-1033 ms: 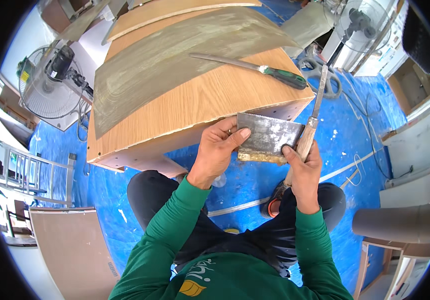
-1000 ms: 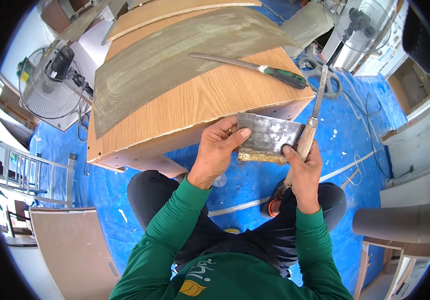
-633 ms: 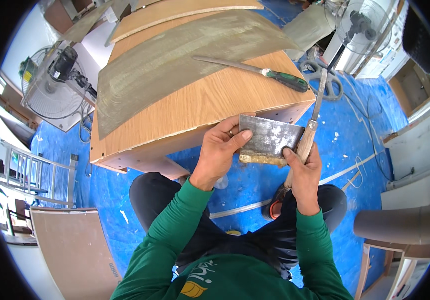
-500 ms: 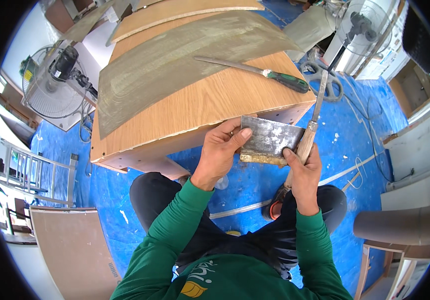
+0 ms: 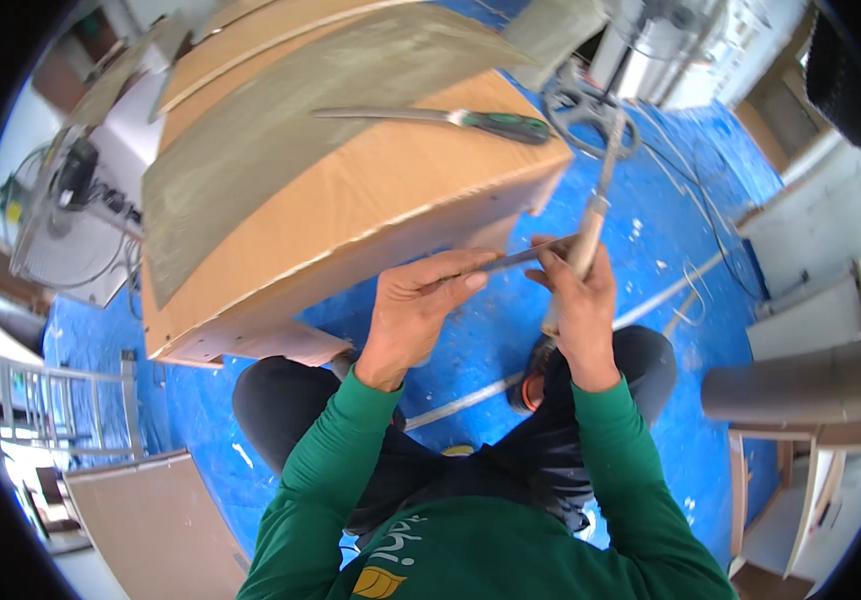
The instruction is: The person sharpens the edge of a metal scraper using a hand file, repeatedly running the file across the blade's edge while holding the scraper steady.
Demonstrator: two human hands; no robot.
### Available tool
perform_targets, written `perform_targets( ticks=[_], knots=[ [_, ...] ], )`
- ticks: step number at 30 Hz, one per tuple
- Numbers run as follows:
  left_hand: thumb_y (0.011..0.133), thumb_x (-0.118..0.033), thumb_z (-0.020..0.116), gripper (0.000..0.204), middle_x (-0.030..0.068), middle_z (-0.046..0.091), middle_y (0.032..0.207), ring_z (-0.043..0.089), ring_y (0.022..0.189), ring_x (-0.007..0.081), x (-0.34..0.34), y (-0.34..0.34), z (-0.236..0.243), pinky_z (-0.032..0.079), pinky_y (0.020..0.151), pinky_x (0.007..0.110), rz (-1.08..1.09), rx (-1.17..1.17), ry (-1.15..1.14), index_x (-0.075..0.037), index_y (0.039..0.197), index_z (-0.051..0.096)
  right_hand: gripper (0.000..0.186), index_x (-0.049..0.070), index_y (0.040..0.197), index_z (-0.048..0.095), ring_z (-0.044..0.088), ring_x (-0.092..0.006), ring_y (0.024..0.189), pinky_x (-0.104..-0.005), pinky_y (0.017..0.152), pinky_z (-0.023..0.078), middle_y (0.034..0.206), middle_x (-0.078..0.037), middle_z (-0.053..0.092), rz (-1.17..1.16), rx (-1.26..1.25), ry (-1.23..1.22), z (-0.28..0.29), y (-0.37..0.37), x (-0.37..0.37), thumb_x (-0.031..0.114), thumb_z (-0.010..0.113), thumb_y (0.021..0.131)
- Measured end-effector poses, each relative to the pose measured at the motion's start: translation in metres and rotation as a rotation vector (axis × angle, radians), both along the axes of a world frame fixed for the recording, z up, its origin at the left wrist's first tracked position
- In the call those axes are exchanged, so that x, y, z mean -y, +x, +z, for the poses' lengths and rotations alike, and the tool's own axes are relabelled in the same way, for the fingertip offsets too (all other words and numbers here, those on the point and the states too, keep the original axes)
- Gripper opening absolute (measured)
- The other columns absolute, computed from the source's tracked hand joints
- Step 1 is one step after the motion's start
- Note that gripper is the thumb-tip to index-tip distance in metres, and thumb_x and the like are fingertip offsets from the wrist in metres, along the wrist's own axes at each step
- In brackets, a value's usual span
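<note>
Between my hands is a wide metal scraper, turned nearly edge-on, so its face barely shows. My left hand is closed on one end of it, thumb against fingers. My right hand grips a wooden-handled tool with a narrow metal blade pointing away from me, and its fingers also pinch the scraper's other end. Just beyond stands a wood-faced cabinet. On its top lie a thin grey curved sheet and a long narrow-bladed tool with a green and black handle.
Blue sheeting covers the floor beneath my knees. A fan stands left of the cabinet. A fan base and cables are beyond it on the right. A brown board lies at lower left; a grey roll is at right.
The scraper has turned from showing its broad face to nearly edge-on. My view has shifted, so the cabinet sits further left and higher. Both hands keep their hold.
</note>
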State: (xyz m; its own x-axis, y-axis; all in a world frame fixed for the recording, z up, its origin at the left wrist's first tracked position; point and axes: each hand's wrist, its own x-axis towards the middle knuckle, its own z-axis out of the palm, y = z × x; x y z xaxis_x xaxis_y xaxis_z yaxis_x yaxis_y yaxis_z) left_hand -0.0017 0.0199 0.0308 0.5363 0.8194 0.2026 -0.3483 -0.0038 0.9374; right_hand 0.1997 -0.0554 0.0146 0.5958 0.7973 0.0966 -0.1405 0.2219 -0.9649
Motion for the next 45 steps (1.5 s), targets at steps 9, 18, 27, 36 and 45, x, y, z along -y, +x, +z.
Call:
perform_targets(
  ticks=[9,18,27,36,45],
  knots=[
    [0.079,0.006,0.081,0.038,0.0075,0.077,0.137,0.057,0.147,0.0403,0.031,0.027,0.007,0.049,0.117,0.049,-0.010,-0.245,0.890,-0.016,0.110,0.088,0.032,0.000,0.140,0.061,0.077,-0.0250,0.112,-0.0411,0.097,0.065,0.132,-0.017,0.073,0.266,-0.573,0.314,-0.008,0.036,0.006,0.011,0.061,0.110],
    [0.076,0.008,0.080,0.031,0.0060,0.076,0.138,0.055,0.148,0.0399,0.043,0.029,0.009,0.052,0.117,0.051,0.066,-0.347,1.142,-0.012,0.101,0.085,0.028,-0.002,0.134,0.066,0.080,-0.0248,0.103,-0.0396,0.089,0.068,0.122,-0.017,0.077,0.297,-0.649,0.327,-0.015,0.041,0.017,0.007,0.064,0.108],
    [0.079,0.008,0.080,0.028,0.0070,0.075,0.139,0.054,0.148,0.0409,0.043,0.031,0.009,0.052,0.117,0.050,0.073,-0.345,1.146,-0.010,0.100,0.084,0.032,-0.002,0.134,0.066,0.080,-0.0263,0.106,-0.0415,0.091,0.068,0.124,-0.017,0.077,0.287,-0.587,0.285,-0.015,0.040,0.017,0.020,0.060,0.112],
    [0.082,0.008,0.081,0.025,0.0078,0.076,0.138,0.055,0.147,0.0418,0.046,0.030,0.008,0.052,0.117,0.050,0.083,-0.346,1.123,-0.010,0.100,0.084,0.029,0.000,0.134,0.067,0.080,-0.0256,0.106,-0.0418,0.090,0.068,0.124,-0.016,0.077,0.304,-0.628,0.336,-0.014,0.037,0.017,0.014,0.065,0.109],
    [0.085,0.006,0.079,0.027,0.0129,0.075,0.137,0.064,0.136,0.0418,0.044,0.031,0.013,0.055,0.113,0.049,0.111,-0.313,1.110,-0.006,0.110,0.082,0.033,0.000,0.137,0.064,0.079,-0.0227,0.105,-0.0396,0.088,0.067,0.123,-0.014,0.077,0.317,-0.590,0.308,-0.010,0.040,0.018,0.012,0.067,0.107]
  ],
)
